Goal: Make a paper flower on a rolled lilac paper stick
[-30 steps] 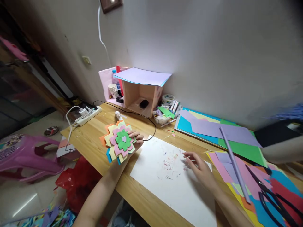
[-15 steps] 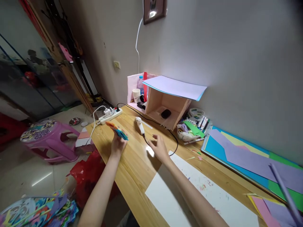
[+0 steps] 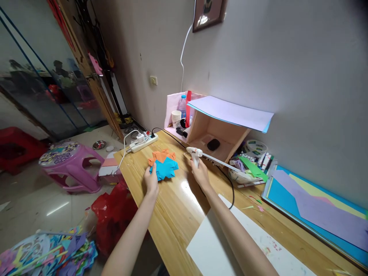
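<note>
Held by its near edge in my left hand (image 3: 151, 181) is a piece of folded paper craft, its blue part (image 3: 166, 168) facing me and an orange part (image 3: 161, 156) behind it. My left fingers are closed on the blue edge, above the wooden table (image 3: 169, 214). My right hand (image 3: 200, 174) wraps round the handle of a white glue gun (image 3: 194, 151), raised off the table. From the back of the gun a long pale glue stick (image 3: 220, 161) sticks out to the right. The gun's nozzle points left, apart from the paper craft.
A power strip (image 3: 143, 143) lies at the table's left edge. A wooden box (image 3: 227, 140) under lilac card stands behind, beside a basket of scraps (image 3: 241, 176). White paper (image 3: 227, 230) lies under my right forearm; coloured sheets (image 3: 310, 199) sit right. A black cord (image 3: 232, 191) crosses the table.
My right hand has gone from open above the table to gripping the glue gun and lifting it. The paper craft has turned from edge-on to face me. The view has shifted left.
</note>
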`<state>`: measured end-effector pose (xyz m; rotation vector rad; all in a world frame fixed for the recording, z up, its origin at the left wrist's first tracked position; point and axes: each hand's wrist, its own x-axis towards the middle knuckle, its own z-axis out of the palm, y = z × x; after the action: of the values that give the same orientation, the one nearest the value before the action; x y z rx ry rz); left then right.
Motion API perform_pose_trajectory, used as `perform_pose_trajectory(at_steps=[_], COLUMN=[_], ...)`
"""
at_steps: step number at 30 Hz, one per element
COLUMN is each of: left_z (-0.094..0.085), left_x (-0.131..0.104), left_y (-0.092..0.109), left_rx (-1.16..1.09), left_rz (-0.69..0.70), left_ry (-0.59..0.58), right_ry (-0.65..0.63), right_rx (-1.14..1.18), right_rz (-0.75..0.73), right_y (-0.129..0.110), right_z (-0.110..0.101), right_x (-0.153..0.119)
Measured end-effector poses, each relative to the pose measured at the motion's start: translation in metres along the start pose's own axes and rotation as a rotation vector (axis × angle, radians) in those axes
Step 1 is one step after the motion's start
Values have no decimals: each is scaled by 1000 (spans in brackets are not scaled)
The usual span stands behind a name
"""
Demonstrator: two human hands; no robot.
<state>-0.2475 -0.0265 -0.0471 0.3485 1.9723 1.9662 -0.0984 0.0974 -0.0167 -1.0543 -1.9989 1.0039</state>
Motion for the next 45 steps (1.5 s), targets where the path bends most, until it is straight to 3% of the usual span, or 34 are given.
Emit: perform_pose_trajectory(at_steps=[2,5,8,11,23,32,45], left_z=[0,2,5,6,10,4,6], left_x=[-2,-4,-7,-10,-16,-19,-21], left_y=[-1,-1,0,1,-1,1,9], left_rx=[-17,-31,-38,-57,-140,-101,-137], left_rz=[-3,-11,-9,-5,-41,15,-20], left_ry=[7,-24,-58,-97,-173,-225,-209], right_ry=[42,-26,-136,-161,-176,-194,-248], right_rx=[73,151,175,142,88,42,-45], right_rz=[45,98,59,-16,-58,-82,-32], right_y=[-1,-11,-26,-38,-39,-40,-33], right_z=[-17,-29,-26,-20,-18,-22,-20], right_x=[-17,-43,-62,-72,-72,-69,-69])
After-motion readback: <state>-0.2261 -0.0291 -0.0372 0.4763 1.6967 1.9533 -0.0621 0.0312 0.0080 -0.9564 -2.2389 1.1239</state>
